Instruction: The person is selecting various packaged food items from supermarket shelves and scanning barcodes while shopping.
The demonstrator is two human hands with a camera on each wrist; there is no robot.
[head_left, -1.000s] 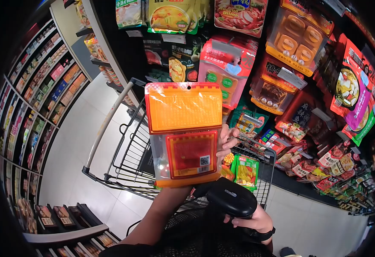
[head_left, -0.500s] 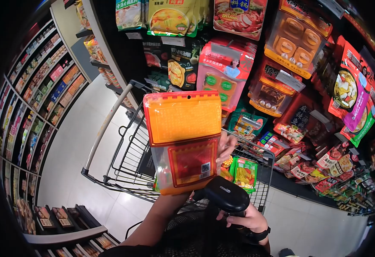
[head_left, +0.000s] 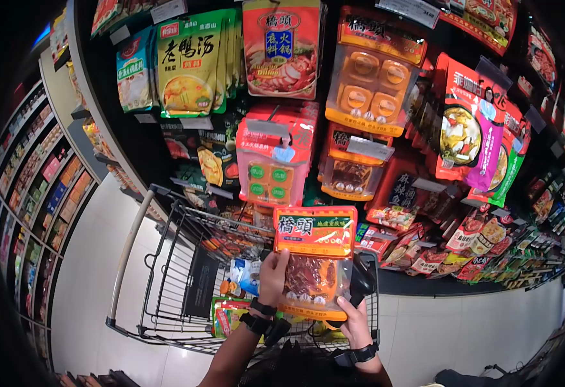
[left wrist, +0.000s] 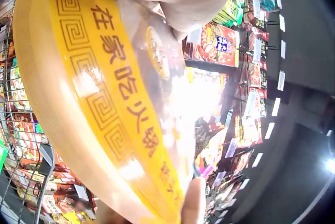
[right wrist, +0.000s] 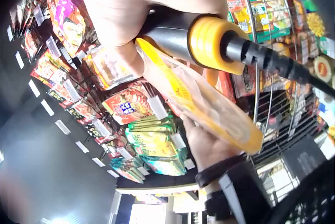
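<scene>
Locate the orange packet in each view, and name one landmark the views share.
Head: orange packet low centre, held over the cart.
Left wrist: fills the left and centre, very close.
Right wrist: seen edge-on, centre, under the scanner handle.
Shared landmark: the cart's wire basket, at left-wrist's bottom left.

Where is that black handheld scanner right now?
In the head view, the scanner sits in the right hand, just behind the right edge of the orange packet, above the shopping cart.
</scene>
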